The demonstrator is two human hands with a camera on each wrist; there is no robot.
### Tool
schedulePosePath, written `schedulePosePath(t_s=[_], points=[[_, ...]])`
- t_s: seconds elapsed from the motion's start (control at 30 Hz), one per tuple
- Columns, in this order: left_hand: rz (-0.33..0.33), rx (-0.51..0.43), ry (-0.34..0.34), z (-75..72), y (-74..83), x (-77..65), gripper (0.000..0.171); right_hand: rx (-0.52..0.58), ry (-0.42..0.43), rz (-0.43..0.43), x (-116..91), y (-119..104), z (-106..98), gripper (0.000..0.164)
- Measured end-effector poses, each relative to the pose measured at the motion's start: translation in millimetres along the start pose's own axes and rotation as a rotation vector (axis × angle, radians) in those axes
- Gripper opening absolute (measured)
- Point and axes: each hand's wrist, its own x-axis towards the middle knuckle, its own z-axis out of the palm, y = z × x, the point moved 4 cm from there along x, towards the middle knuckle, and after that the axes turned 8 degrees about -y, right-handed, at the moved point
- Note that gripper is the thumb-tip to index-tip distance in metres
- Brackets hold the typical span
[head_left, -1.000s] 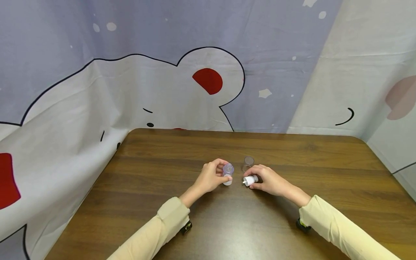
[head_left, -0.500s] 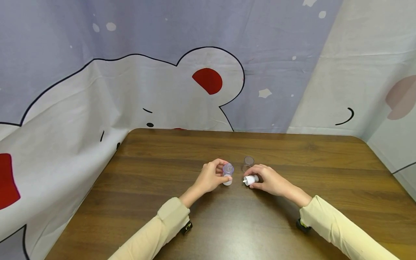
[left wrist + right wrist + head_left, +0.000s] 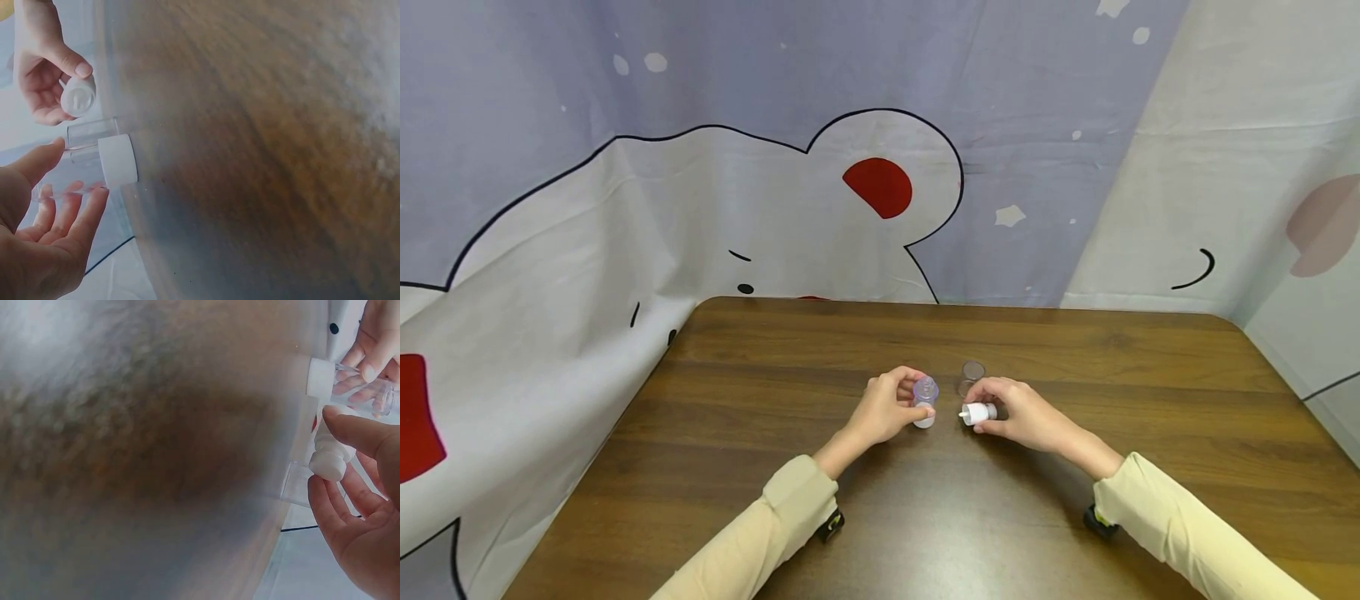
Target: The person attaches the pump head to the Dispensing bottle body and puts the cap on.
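My left hand (image 3: 887, 408) grips a small clear, purple-tinted container (image 3: 927, 389) with a white base (image 3: 119, 159). It stands upright on the table, thumb on the near side and fingers round the back. To its right, my right hand (image 3: 1018, 412) pinches a small white piece (image 3: 978, 414) between thumb and fingers. That piece lies nearly sideways, a thin white stem pointing left towards the container. In the right wrist view its rounded white end (image 3: 328, 464) shows between the fingertips. The two held things are apart.
A clear, empty-looking cap or cup (image 3: 973, 372) stands on the table just behind my right fingers, partly hidden by them. The brown wooden table (image 3: 820, 333) ends at a patterned cloth (image 3: 775, 208) hung behind it and at the left.
My right hand has turned the white piece slightly, so its stem end sits a little higher and the piece lies more level. The left hand and container stay put.
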Motion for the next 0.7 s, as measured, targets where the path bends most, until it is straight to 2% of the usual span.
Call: schedulePosePath(t_s=[0.1,0.43,0.7], points=[[0.019,0.004,0.006,-0.7,1.6,-0.8,0.039,0.033,-0.014,0.014,0.4,0.6,-0.9,0.029],[-0.060,-0.008,-0.006,0.9,-2.0,1.6,0.042,0.108,-0.009,0.024,0.8,1.3,-6.9,0.028],[-0.042,-0.015,-0.004,1.1,-0.6,1.0,0.043,0.134,0.027,0.053,1.8,-1.8,-11.7,0.030]])
